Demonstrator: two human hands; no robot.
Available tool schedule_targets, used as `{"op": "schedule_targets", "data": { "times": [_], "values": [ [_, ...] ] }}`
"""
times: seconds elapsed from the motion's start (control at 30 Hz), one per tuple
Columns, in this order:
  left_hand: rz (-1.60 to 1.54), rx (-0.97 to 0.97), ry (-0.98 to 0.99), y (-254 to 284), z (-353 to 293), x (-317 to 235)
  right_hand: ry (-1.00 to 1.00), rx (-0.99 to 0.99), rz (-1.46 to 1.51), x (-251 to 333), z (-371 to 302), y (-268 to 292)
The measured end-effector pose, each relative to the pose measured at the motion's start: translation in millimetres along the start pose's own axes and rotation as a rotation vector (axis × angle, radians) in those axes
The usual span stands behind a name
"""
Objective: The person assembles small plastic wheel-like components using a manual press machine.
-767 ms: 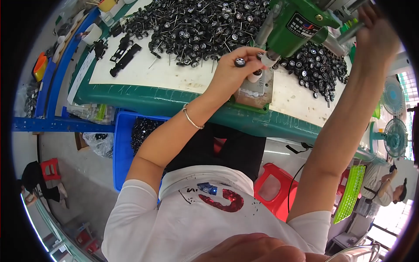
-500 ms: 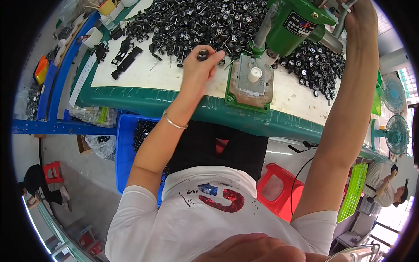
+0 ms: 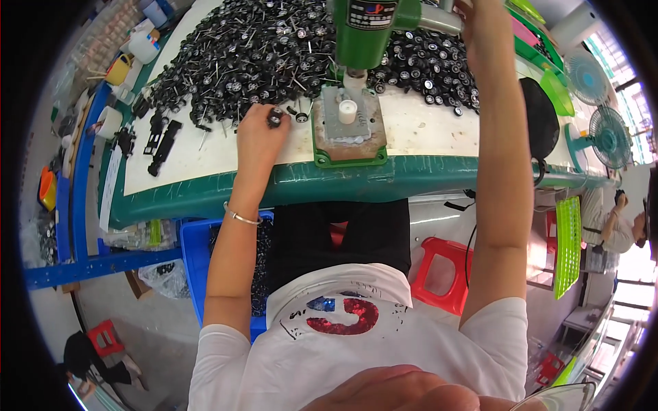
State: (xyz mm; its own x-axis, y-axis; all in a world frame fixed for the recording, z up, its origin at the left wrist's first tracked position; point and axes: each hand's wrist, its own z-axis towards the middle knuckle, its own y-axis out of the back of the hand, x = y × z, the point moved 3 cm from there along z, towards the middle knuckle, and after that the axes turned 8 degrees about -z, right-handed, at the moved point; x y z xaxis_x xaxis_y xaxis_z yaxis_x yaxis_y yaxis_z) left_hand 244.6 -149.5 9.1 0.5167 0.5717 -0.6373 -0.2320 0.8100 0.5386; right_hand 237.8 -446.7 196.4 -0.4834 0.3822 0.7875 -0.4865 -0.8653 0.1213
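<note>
1. A person sits at a green-edged bench (image 3: 384, 179), seen from above their head.
2. The left hand (image 3: 260, 133) rests on the white benchtop, fingers curled shut around a small black wheel (image 3: 275, 118) at the near edge of the pile.
3. The right hand (image 3: 483, 27) is raised to the lever (image 3: 439, 20) of a green press (image 3: 367, 31); its fingers are cut off by the top of the view, so I cannot tell how tightly it grips.
4. The press stands over a grey plate (image 3: 346, 127) with a green rim, and a small white peg (image 3: 348, 111) sits upright on the plate, just right of the left hand.
5. A large pile of black wheels on thin metal axles (image 3: 233, 55) covers the far side of the bench, spreading left and right behind the press.
6. A blue bin (image 3: 195, 264) sits under the bench beside the person's left arm, with dark small parts inside it.
7. Black toy chassis pieces (image 3: 163, 140) lie on the bench to the left, well apart from the hand.
8. A red stool (image 3: 442, 274) stands under the bench on the right, and a green slatted tray (image 3: 569, 246) stands farther right.
9. Two fans (image 3: 606, 133) stand beyond the right end of the bench.
</note>
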Motion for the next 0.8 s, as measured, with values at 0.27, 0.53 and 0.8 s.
{"op": "schedule_targets", "data": {
  "times": [0.27, 0.53, 0.8],
  "values": [
    [-1.061, 0.081, 0.579, -11.9, -6.9, -27.9, -0.054, 0.335, -0.566, -124.3, -105.3, 15.7],
    [-0.959, 0.274, 0.614, -21.3, -8.4, -40.4, 0.115, 0.279, -0.952, -122.4, -120.6, -10.8],
    [-0.765, 0.155, 0.596, -19.0, 12.8, -13.8, 0.260, 0.244, -0.926, -125.0, -118.8, -10.1]
  ]
}}
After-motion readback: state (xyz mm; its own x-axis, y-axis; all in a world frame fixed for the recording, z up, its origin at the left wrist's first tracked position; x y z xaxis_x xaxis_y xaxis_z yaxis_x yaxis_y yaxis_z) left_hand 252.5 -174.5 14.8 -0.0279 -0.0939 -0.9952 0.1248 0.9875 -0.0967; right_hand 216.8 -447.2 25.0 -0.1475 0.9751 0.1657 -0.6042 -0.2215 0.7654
